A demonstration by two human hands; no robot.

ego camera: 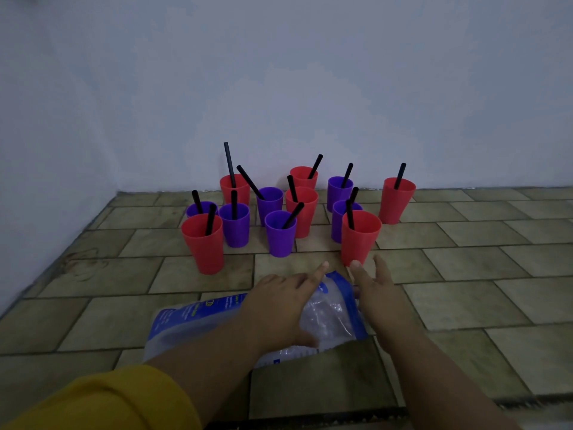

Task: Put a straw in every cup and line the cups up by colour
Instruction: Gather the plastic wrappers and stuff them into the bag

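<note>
red and purple cups (280,238) mixed up on the tiled floor (471,274), black straws (229,164) in them, left hand (279,305) flat on a plastic bag (333,316), fingers straight, right hand (381,293) open, holding nothing, near front red cup (359,240)

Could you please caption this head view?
Red plastic cups and purple plastic cups, each holding a black straw, stand unsorted on tiled floor; left hand rests on blue-and-clear plastic bag.
</note>
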